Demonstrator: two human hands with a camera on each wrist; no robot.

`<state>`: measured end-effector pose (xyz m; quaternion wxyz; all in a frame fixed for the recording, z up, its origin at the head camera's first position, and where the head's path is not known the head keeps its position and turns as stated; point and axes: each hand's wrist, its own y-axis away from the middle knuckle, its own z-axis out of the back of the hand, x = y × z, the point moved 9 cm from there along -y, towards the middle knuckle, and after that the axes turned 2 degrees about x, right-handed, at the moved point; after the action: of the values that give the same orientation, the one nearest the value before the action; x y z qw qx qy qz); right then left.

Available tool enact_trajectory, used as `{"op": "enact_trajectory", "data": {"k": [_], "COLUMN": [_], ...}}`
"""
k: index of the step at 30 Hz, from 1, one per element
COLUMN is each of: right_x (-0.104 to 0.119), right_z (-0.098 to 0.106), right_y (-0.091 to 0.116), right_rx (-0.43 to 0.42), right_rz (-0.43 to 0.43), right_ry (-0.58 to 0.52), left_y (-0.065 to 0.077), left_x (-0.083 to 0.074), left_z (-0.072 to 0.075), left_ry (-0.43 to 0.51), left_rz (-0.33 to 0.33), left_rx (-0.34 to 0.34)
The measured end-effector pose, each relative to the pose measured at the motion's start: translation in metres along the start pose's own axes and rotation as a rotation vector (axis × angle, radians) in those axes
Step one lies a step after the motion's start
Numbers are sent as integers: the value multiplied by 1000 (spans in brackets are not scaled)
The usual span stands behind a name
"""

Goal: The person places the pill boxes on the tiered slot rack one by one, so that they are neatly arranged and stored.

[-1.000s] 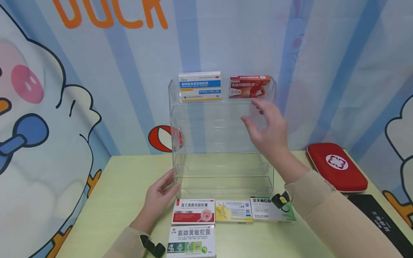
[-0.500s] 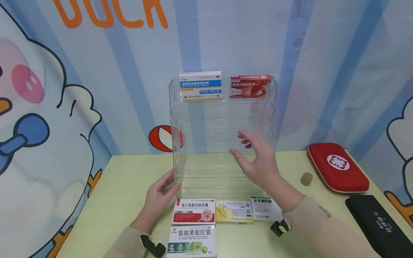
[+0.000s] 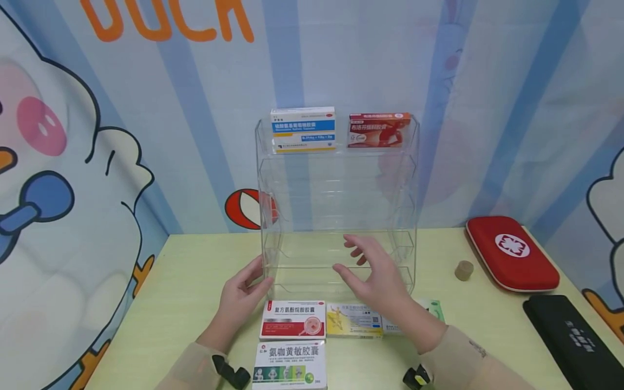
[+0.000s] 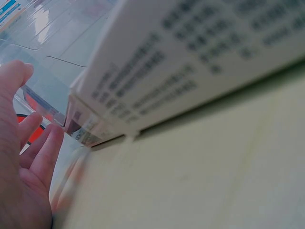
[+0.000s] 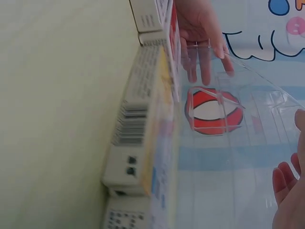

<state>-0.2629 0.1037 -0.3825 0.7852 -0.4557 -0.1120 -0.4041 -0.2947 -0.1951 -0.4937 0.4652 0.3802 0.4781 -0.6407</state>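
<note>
A clear acrylic tiered rack point(image 3: 336, 189) stands on the table. My left hand point(image 3: 242, 290) rests against its lower left side, thumb by the front edge and fingers extended along the side in the wrist views. My right hand point(image 3: 377, 276) hovers before the lower tiers, fingers and thumb apart, holding nothing. On the top tier stand a white-and-blue medicine box point(image 3: 303, 130) and a red medicine box point(image 3: 378, 131). Before the rack lie a red-and-white medicine box point(image 3: 292, 319), a yellow medicine box point(image 3: 348, 320) and a green-and-white box point(image 3: 435, 309), mostly hidden by my right forearm.
Nearest me lies a white medicine box point(image 3: 289, 364) with a green picture strip. To the right are a red zipped case point(image 3: 512, 253), a small brown cylinder point(image 3: 463, 270) and a black flat case point(image 3: 575, 341). A printed cloth point(image 3: 205, 108) hangs behind the rack.
My right hand has come down from just below the red box on the top tier to the lower tiers, moving slightly left. My left hand has stayed at the rack's side.
</note>
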Motion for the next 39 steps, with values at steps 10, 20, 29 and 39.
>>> {"op": "enact_trajectory", "data": {"k": [10,20,29,39], "right_x": [2,3,6,6], "right_z": [-24,-37,-46,-53], "right_y": [25,42,50,69], "right_rx": [47,61,72,127], "right_rz": [-51,-102,-24,55], "right_ry": [-39,-100,-51,19], "left_y": [1,0,-1,0], "left_x": [-1,-5,-2,0], "left_z": [2,1,4,0], "left_ry": [-7,-7,-9,0], "left_rz": [29,6,36,44], "left_rx": [-1,5,4,8]}}
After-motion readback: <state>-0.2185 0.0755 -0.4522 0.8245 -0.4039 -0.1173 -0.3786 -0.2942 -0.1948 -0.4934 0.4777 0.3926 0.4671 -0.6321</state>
